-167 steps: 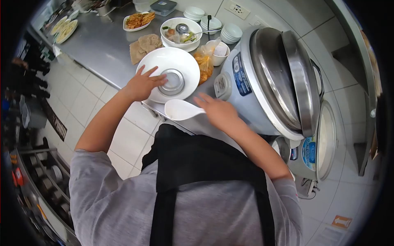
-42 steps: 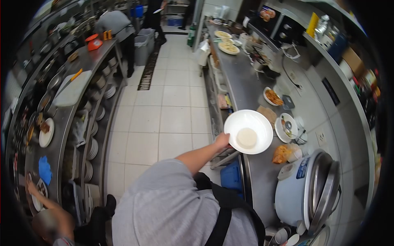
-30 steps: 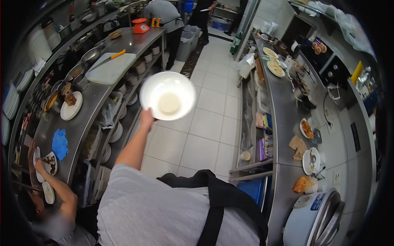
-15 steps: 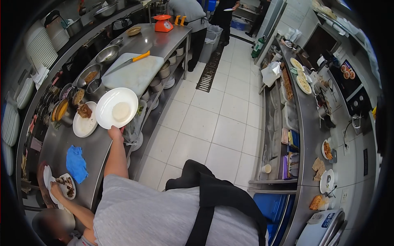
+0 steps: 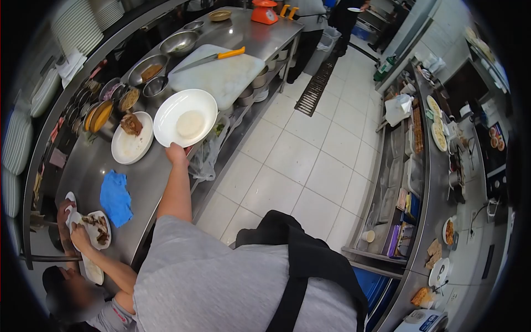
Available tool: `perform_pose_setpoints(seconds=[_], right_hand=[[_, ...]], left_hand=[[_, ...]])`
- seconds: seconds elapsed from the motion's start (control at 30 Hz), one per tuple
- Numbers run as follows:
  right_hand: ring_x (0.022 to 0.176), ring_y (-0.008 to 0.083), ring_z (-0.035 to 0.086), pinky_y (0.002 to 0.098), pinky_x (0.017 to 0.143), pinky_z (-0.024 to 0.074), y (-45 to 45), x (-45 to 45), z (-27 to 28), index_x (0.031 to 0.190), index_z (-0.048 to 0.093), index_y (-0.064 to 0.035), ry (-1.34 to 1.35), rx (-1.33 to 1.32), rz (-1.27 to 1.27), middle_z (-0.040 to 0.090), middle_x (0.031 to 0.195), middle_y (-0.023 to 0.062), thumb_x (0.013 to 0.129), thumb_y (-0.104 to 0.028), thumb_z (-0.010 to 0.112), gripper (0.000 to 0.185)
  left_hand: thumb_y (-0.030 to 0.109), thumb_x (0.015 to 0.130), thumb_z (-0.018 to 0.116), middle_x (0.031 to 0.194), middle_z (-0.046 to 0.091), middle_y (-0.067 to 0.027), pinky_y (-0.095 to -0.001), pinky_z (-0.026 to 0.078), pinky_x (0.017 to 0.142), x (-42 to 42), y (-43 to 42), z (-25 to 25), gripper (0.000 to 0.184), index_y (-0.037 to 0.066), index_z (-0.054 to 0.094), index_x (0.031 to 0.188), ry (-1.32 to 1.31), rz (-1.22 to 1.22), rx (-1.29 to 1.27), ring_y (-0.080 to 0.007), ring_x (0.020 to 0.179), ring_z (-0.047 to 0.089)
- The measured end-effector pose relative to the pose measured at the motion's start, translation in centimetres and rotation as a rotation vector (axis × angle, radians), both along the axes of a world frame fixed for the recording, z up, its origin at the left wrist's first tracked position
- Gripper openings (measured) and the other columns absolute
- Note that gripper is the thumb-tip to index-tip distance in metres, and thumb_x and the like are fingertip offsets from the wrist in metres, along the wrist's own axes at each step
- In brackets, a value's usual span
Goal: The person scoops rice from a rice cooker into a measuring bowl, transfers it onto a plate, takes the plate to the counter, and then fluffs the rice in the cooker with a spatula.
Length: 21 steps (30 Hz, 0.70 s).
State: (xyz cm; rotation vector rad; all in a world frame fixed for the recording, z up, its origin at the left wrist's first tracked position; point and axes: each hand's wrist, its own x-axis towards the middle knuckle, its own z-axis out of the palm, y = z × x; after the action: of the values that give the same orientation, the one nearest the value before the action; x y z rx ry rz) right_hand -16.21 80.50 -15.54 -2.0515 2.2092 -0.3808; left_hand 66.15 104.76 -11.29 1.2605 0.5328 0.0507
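Observation:
My left hand point(image 5: 176, 154) is stretched out at the left and closed on the rim of a wide white bowl point(image 5: 206, 108). The bowl is tilted, and a pale round area shows at its centre. Beside it on the steel counter is a white oval plate point(image 5: 126, 149) bearing a brown lump of food point(image 5: 131, 125). Just beyond the bowl lies a white cutting board point(image 5: 238, 83) with a yellow-handled knife point(image 5: 229, 53) on it. A crumpled blue cloth point(image 5: 115, 197) rests on the counter nearer my body. My right hand does not show.
At lower left a co-worker's hands point(image 5: 81, 237) are at a plate of food scraps point(image 5: 100, 227). Metal bowls point(image 5: 180, 43) and an orange scale point(image 5: 264, 12) stand along the counter. A floor drain point(image 5: 315, 88) runs down the tiled aisle. Another counter point(image 5: 416, 243) stands right.
The view has shifted, so the counter and floor sit further right in it. My left hand still holds the bowl. More of the co-worker's arms and both their hands now show.

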Motion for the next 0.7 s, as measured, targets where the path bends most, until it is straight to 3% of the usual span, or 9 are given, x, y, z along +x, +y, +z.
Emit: perform_pose_setpoints(seconds=[0.2,0.37,0.4,0.47,0.5,0.57,0.6,0.63,0.7], right_hand=[[0.079,0.0413,0.06,0.0481,0.071,0.0481,-1.9,1.9,-0.8,0.099,0.053,0.0026,-0.013,0.091,0.068,0.062,0.087,0.0209,0.087,-0.029,0.058,0.034],[0.081,0.0411,0.061,0.048,0.072,0.0481,-1.8,2.7,-1.3,0.101,0.053,0.0016,-0.055,0.148,0.068,0.063,0.089,0.02,0.087,-0.03,0.058,0.035],[0.081,0.0411,0.061,0.048,0.073,0.0482,-1.7,2.5,-1.3,0.101,0.053,0.0014,-0.062,0.155,0.058,0.063,0.09,0.0198,0.087,-0.03,0.058,0.035],[0.082,0.041,0.061,0.048,0.073,0.0482,-0.9,1.7,-1.2,0.102,0.052,0.001,-0.072,0.169,0.029,0.063,0.091,0.0194,0.087,-0.03,0.058,0.035],[0.082,0.041,0.061,0.048,0.073,0.0482,-0.2,1.1,-1.4,0.102,0.052,0.0008,-0.076,0.179,0.01,0.063,0.091,0.0192,0.087,-0.03,0.058,0.035],[0.083,0.0409,0.061,0.048,0.074,0.0482,2.0,-0.7,-2.0,0.103,0.052,0.0004,-0.087,0.205,-0.064,0.064,0.092,0.0189,0.087,-0.03,0.058,0.035],[0.083,0.0409,0.061,0.0479,0.074,0.0482,3.4,-2.0,-2.8,0.103,0.052,0.0002,-0.09,0.215,-0.109,0.064,0.092,0.0187,0.087,-0.03,0.058,0.035],[0.084,0.0408,0.061,0.0479,0.074,0.0482,5.5,-3.2,-3.5,0.104,0.052,0.0,-0.096,0.238,-0.158,0.064,0.093,0.0185,0.087,-0.031,0.058,0.035],[0.085,0.0407,0.062,0.0479,0.075,0.0482,11.1,-6.4,-5.7,0.105,0.052,-0.0004,-0.108,0.282,-0.281,0.064,0.094,0.0181,0.087,-0.031,0.058,0.035]], left_hand=[[0.009,0.086,0.031,0.109,0.056,-0.0175,-0.032,0.055,0.049,-0.1,1.8,0.8,0.042,0.007,0.036,0.127,-0.002,0.057,0.008,-0.0273,0.078,0.064],[0.028,0.096,0.043,0.121,0.046,-0.0193,-0.0332,0.058,0.061,-2.2,-1.4,1.9,0.044,0.007,0.027,0.131,-0.113,0.321,-0.238,-0.0291,0.082,0.063],[0.036,0.095,0.048,0.119,0.044,-0.0193,-0.0313,0.056,0.063,-3.5,-2.4,1.4,0.053,0.006,0.025,0.132,-0.137,0.252,-0.258,-0.0267,0.077,0.061],[0.034,0.096,0.047,0.107,0.05,-0.0135,-0.029,0.052,0.057,-6.8,-6.9,0.6,0.046,0.006,0.03,0.127,-0.094,0.218,-0.175,-0.021,0.069,0.057],[0.033,0.096,0.047,0.094,0.053,-0.0057,-0.0271,0.046,0.053,-9.9,-9.5,1.0,0.038,0.008,0.035,0.121,-0.038,-0.011,-0.059,-0.0156,0.066,0.052],[0.028,0.096,0.045,0.077,0.051,-0.0007,-0.0258,0.043,0.057,-17.8,-16.3,0.6,0.021,0.011,0.047,0.108,-0.139,-0.521,-0.037,-0.0108,0.069,0.05],[0.027,0.096,0.043,0.074,0.05,0.0001,-0.0264,0.043,0.061,-22.4,-19.5,3.1,0.02,0.011,0.054,0.102,-0.077,-0.82,-0.161,-0.0101,0.07,0.049],[0.03,0.096,0.043,0.075,0.05,0.0004,-0.0261,0.043,0.066,-26.9,-21.6,7.6,0.025,0.01,0.058,0.098,-0.187,-1.17,-0.157,-0.01,0.071,0.048],[0.017,0.095,0.047,0.093,0.057,-0.0034,-0.027,0.046,0.078,-34.5,-24.8,16.2,0.018,0.006,0.061,0.095,-0.314,-1.793,-0.378,-0.0103,0.081,0.052]])
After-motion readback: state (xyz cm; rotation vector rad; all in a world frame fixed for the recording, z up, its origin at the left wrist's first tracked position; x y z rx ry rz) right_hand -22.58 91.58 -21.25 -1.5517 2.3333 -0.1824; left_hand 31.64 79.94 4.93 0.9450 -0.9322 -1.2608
